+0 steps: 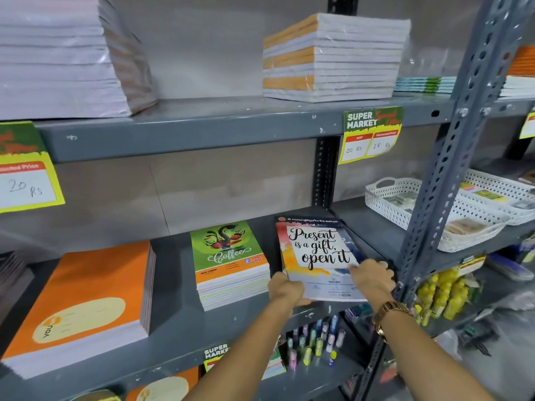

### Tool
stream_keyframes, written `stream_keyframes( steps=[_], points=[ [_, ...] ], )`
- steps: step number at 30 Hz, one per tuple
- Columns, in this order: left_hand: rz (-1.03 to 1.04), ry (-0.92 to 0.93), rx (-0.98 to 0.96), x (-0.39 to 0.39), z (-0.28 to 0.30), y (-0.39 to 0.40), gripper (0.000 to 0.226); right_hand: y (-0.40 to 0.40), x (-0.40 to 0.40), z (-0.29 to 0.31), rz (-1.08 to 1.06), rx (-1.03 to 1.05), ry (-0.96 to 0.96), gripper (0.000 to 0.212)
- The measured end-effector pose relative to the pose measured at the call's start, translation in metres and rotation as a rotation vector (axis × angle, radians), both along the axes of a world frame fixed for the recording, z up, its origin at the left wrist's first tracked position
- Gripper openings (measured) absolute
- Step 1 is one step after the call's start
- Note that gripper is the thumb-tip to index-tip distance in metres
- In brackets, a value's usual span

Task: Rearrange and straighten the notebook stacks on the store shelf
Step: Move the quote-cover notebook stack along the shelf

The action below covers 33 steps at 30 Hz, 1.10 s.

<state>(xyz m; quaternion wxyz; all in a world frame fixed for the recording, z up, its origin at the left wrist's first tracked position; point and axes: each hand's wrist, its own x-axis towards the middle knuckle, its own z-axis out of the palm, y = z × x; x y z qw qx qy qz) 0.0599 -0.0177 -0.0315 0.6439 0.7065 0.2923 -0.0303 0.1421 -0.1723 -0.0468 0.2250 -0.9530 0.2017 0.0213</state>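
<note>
While the left hand (285, 289) grips the near-left corner of the "Present is a gift, open it" notebook (317, 257), the right hand (372, 276) clasps its right edge; the green Coffee notebook stack (231, 264) sits just left of the left hand

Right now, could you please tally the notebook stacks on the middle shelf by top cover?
Orange cover stack: 1
Green Coffee cover stack: 1
Present is a gift cover stack, held by left hand and right hand: 1
Total: 3
</note>
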Motion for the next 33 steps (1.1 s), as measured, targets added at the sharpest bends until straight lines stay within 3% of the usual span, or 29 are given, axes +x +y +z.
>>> stream_keyframes(
  steps=[5,13,23,28,33],
  points=[
    [0.004,-0.108,0.016,0.006,-0.001,0.004,0.025,-0.009,-0.001,-0.001,-0.062,0.254,-0.036,0.034],
    [0.061,-0.298,0.032,-0.020,0.042,0.038,0.034,0.020,-0.011,0.040,-0.068,0.449,-0.308,0.039],
    [0.276,-0.357,0.142,-0.096,0.078,0.158,0.030,0.154,-0.071,0.082,0.082,0.548,-0.430,0.038],
    [0.416,-0.284,0.250,-0.157,0.083,0.232,0.010,0.243,-0.125,0.091,0.192,0.589,-0.386,0.038],
    [0.552,-0.227,0.367,-0.223,0.081,0.316,0.005,0.334,-0.181,0.091,0.316,0.665,-0.271,0.035]
  ],
)
